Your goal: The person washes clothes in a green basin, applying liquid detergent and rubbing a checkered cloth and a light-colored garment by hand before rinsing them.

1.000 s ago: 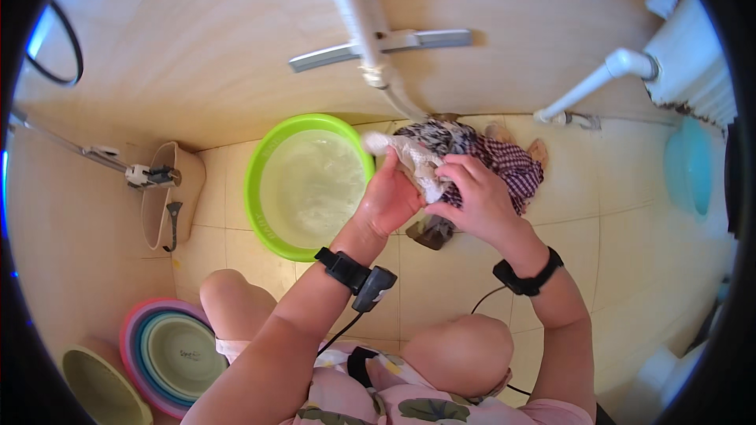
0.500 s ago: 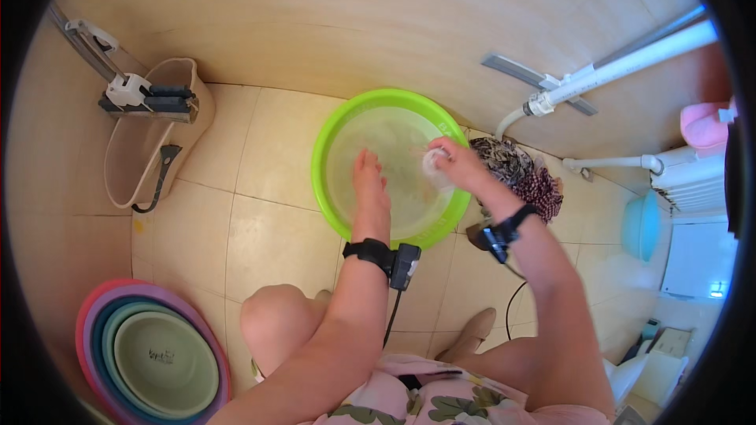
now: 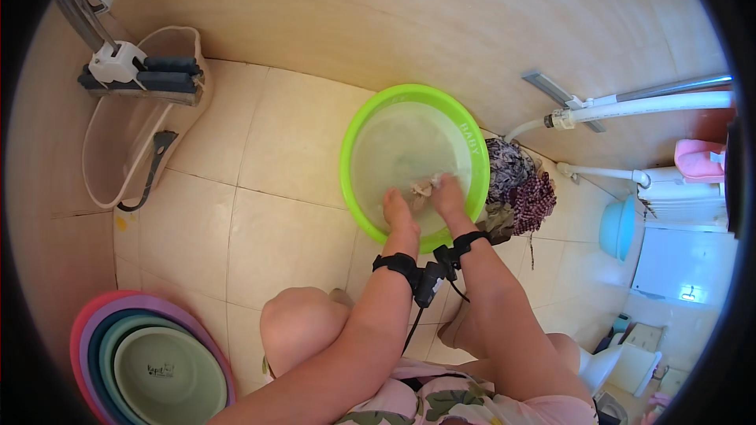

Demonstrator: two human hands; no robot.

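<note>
A lime-green round basin (image 3: 348, 173) of cloudy water stands on the tiled floor in front of me. Both my hands are inside it, near its close side. My right hand (image 3: 447, 198) is closed on a small pale cloth (image 3: 423, 188), which bunches up between the two hands. Close to the cloth's left end is my left hand (image 3: 398, 209), its fingers partly under the water, so their grip is unclear. Black straps with small devices circle both wrists.
Patterned clothes (image 3: 529, 197) lie heaped against the basin's right side. Nested tubs (image 3: 94, 323) sit at the lower left, and a beige mop bucket (image 3: 110, 157) with a mop head (image 3: 142, 79) at the upper left. White pipes (image 3: 646, 106) run along the right wall. A light-blue basin (image 3: 616, 228) is farther right.
My right hand has moved with the cloth from the basin's right side down and left, close to my left hand. My left hand has drawn nearer me. The view has shifted slightly.
</note>
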